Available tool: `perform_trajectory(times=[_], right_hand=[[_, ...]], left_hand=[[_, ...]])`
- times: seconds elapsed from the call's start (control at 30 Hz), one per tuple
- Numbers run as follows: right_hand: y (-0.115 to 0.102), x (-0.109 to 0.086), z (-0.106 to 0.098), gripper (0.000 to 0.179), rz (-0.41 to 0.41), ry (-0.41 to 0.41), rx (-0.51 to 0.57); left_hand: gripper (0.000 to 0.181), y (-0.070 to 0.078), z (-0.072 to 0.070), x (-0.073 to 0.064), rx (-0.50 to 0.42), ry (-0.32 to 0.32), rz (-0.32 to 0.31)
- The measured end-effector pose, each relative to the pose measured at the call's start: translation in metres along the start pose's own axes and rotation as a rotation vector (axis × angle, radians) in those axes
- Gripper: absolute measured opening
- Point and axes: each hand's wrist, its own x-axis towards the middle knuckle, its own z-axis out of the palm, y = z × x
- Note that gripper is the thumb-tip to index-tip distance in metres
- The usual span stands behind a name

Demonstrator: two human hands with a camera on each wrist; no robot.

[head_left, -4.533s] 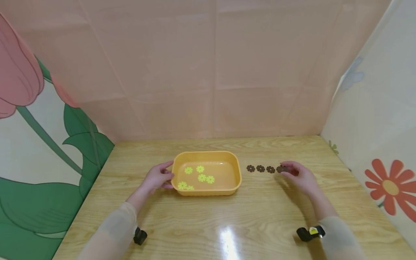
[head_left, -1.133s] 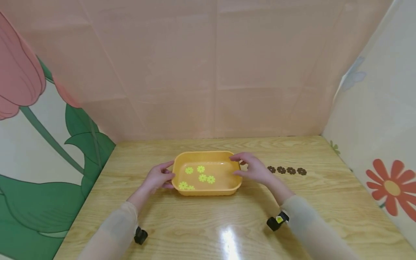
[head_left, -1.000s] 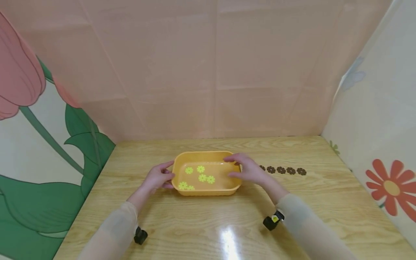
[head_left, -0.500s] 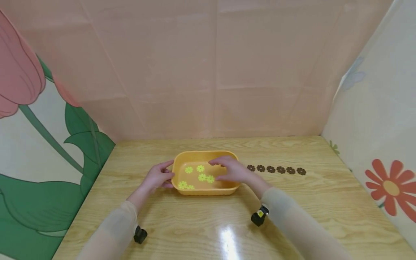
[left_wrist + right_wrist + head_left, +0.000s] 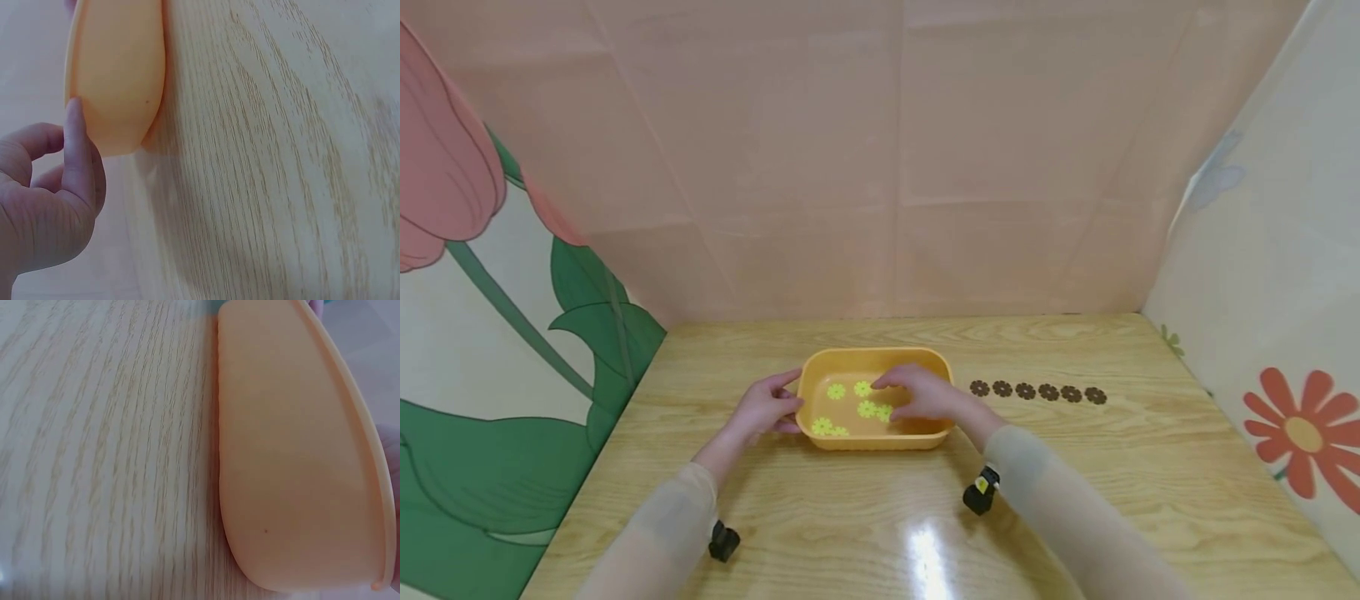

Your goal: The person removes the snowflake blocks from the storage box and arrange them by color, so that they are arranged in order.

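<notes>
An orange plastic tray with rounded corners stands on the wooden table in the head view. Inside it lie several flat yellow flower-shaped pieces, mostly towards the left side. My left hand holds the tray's left end, its thumb at the rim; the left wrist view shows this hand against the tray's outer wall. From the right, my right hand reaches over the rim into the tray, thumb and forefinger apart beside the yellow pieces. In the right wrist view the tray wall hides most of that hand.
To the right of the tray, several dark brown flower-shaped pieces lie in a row on the wooden table. A pink sheet hangs behind the table, with flower-printed panels at both sides.
My right hand has left the right end of the brown row and moved left into the tray. More brown pieces now show at that end. My left hand has stayed at the tray.
</notes>
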Motion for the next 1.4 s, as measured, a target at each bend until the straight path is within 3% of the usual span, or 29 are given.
perform_trajectory(times=[0.27, 0.53, 0.7, 0.97, 1.4], right_hand=[[0.004, 0.006, 0.007, 0.044, 0.047, -0.05, -0.058], [0.007, 0.009, 0.01, 0.035, 0.027, -0.047, -0.063], [0.011, 0.012, 0.013, 0.034, 0.055, -0.049, -0.08], [0.009, 0.014, 0.015, 0.03, 0.113, -0.056, -0.065], [0.005, 0.016, 0.014, 0.025, 0.138, -0.056, -0.054]], left_hand=[[0.061, -0.001, 0.0, 0.001, 0.004, 0.004, -0.003], [0.061, -0.001, 0.0, 0.001, 0.015, 0.01, -0.015], [0.061, -0.001, -0.001, 0.001, 0.005, 0.006, -0.014], [0.061, -0.003, 0.0, 0.003, 0.01, 0.014, -0.023], [0.061, -0.006, -0.003, 0.004, -0.002, 0.008, -0.011]])
